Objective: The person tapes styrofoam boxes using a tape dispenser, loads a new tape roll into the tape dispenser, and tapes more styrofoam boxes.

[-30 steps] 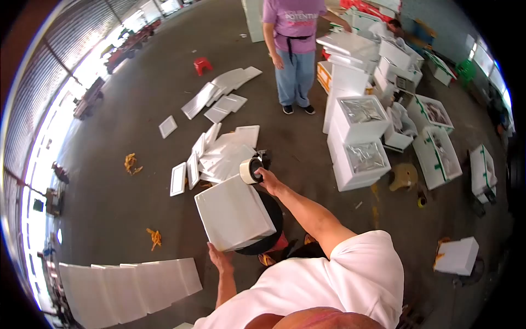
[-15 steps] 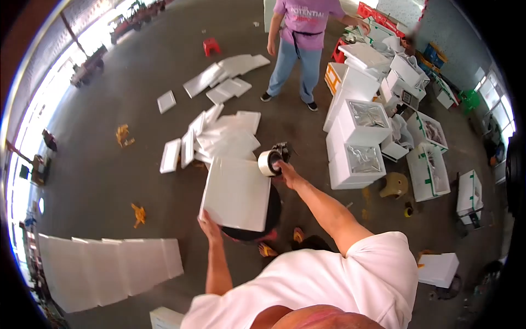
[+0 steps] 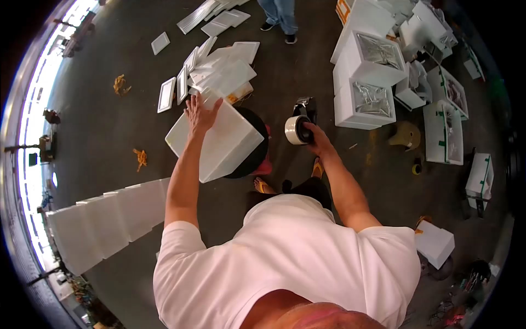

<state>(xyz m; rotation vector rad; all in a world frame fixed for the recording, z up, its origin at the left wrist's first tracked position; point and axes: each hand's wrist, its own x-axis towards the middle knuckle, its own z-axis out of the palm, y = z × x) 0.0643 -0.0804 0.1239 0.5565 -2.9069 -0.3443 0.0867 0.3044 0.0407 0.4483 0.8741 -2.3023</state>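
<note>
A white foam box sits at an angle over a round black stool top. My left hand rests on the box near its far edge, fingers spread and stretched out. To the right of the box, my right hand is closed around a black tape dispenser. A wide roll of pale tape is mounted on it. The dispenser is held in the air, apart from the box.
Loose white foam lids lie heaped beyond the box. A row of white foam boxes stands left. Stacked boxes with silver lining stand right, near a tan cap-like object. A person in jeans stands at the far side.
The box has turned and shifted. My left hand has moved from its near left corner to its far side. My right hand has drawn the dispenser away from the box. The view has tipped down.
</note>
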